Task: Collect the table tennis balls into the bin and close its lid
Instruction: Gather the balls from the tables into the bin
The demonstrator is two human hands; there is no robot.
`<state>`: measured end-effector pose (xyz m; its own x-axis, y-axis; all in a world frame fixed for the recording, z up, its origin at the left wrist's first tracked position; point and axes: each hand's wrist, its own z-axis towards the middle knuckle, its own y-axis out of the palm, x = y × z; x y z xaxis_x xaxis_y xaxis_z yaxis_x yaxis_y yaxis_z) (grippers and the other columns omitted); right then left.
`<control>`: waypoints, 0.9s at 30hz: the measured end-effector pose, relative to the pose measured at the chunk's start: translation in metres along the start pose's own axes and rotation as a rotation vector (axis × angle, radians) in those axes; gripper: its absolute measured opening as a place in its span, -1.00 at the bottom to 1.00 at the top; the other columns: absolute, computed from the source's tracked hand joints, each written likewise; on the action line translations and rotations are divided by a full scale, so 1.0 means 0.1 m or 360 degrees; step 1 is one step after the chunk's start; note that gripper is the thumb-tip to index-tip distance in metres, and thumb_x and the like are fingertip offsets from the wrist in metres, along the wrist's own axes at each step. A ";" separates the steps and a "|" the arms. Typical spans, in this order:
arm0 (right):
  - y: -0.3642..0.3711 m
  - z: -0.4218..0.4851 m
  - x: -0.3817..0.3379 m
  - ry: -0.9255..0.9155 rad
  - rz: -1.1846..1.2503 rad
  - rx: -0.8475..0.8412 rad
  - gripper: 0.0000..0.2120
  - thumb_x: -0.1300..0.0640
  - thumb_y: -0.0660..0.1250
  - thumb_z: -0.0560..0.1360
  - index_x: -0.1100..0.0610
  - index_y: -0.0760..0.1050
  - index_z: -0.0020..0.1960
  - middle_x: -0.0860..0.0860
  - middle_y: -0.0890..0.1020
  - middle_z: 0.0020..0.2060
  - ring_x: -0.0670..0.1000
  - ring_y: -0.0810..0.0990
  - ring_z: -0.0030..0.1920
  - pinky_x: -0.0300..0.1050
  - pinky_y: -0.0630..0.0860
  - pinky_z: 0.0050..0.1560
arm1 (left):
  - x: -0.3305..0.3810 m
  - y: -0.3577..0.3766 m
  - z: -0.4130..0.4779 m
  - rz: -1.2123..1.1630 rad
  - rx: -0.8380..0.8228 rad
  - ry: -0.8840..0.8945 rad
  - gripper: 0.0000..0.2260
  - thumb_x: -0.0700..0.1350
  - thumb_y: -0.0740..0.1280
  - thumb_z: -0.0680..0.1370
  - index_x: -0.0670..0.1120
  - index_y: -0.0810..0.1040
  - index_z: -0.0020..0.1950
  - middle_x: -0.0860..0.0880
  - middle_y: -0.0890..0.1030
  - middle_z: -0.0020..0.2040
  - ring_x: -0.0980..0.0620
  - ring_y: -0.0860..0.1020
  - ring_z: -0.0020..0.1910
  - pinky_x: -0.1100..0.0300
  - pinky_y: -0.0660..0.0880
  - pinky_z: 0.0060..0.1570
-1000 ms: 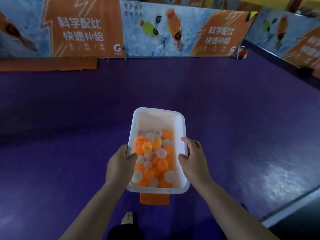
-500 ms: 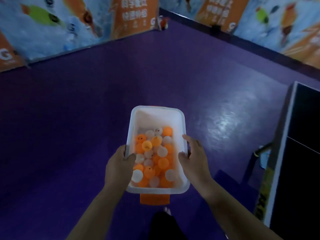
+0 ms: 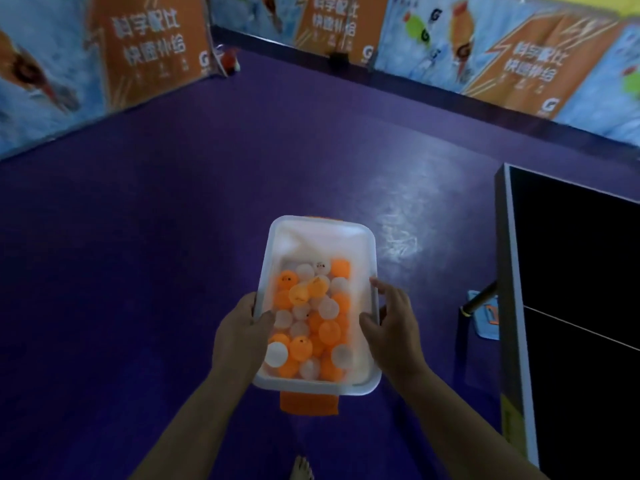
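I hold the white bin (image 3: 320, 237) between my left hand (image 3: 239, 336) and my right hand (image 3: 393, 327). It is open on top. Orange and white balls (image 3: 311, 323) fill its bottom. An orange flap (image 3: 308, 405) hangs under its near end.

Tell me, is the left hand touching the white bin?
Touching. The head view shows the left hand gripping the white bin, thumb hooked over its rim.

a purple floor (image 3: 173, 271) fills most of the view, with a pale glare patch (image 3: 398, 233) up and right of the fingers. orange and blue barrier boards (image 3: 485, 60) with printed writing line its far edges. a dark table (image 3: 581, 289) with a white edge stands far right of the fingers.
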<state>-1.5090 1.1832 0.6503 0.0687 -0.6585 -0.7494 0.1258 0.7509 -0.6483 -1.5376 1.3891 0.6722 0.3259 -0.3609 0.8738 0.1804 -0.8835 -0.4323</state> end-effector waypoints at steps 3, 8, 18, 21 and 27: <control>0.00 0.51 0.09 0.0058 0.0017 0.0027 -0.51 0.27 0.37 0.42 0.08 0.37 0.32 -0.11 0.39 0.10 -0.15 0.45 -0.05 -0.47 0.33 -0.23 | 0.19 0.17 0.52 -0.0002 -0.0034 0.0024 -0.84 -0.12 0.24 0.57 0.17 0.42 -0.09 0.06 0.57 -0.16 0.07 0.56 -0.18 0.14 0.51 -0.24; 0.08 1.31 0.28 0.0122 0.0021 0.0094 -0.52 0.26 0.37 0.41 0.08 0.39 0.30 -0.06 0.44 0.10 -0.24 0.45 -0.18 -0.42 0.36 -0.25 | 0.42 0.45 1.45 0.0035 -0.0133 0.0031 -0.89 -0.12 0.26 0.56 0.05 0.48 0.05 0.05 0.58 -0.15 0.04 0.57 -0.16 0.09 0.53 -0.21; 0.17 3.26 0.49 0.0389 0.0071 0.0277 -0.51 0.18 0.36 0.43 -0.02 0.35 0.32 -0.14 0.40 0.12 -0.18 0.49 -0.10 -0.39 0.41 -0.20 | 1.23 1.00 3.58 0.0059 -0.0402 0.0247 -0.92 -0.07 0.24 0.54 0.03 0.52 -0.07 -0.02 0.61 -0.19 -0.04 0.60 -0.20 -0.05 0.58 -0.19; 0.15 3.83 0.57 0.0445 0.0061 0.0341 -0.52 0.14 0.36 0.44 -0.04 0.33 0.33 -0.15 0.39 0.12 -0.16 0.51 -0.09 -0.37 0.44 -0.22 | 1.55 1.23 4.23 0.0087 -0.0498 0.0275 -0.92 -0.11 0.25 0.56 0.03 0.53 -0.05 0.00 0.61 -0.17 -0.01 0.59 -0.18 -0.02 0.58 -0.17; -0.02 4.67 0.89 0.0636 0.0017 0.0507 -0.51 0.13 0.34 0.47 -0.06 0.30 0.35 -0.20 0.34 0.10 -0.16 0.48 -0.03 -0.39 0.41 -0.20 | 2.08 1.92 5.16 0.0199 -0.0696 0.0368 -0.82 -0.13 0.24 0.56 0.16 0.43 -0.15 0.03 0.59 -0.18 0.03 0.57 -0.18 0.02 0.54 -0.17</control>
<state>-1.0407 1.1002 0.6479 -0.3042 -0.5335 -0.7892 0.4271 0.6642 -0.6136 -0.9566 1.2985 0.6560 0.0975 -0.4851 0.8690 -0.2686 -0.8536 -0.4463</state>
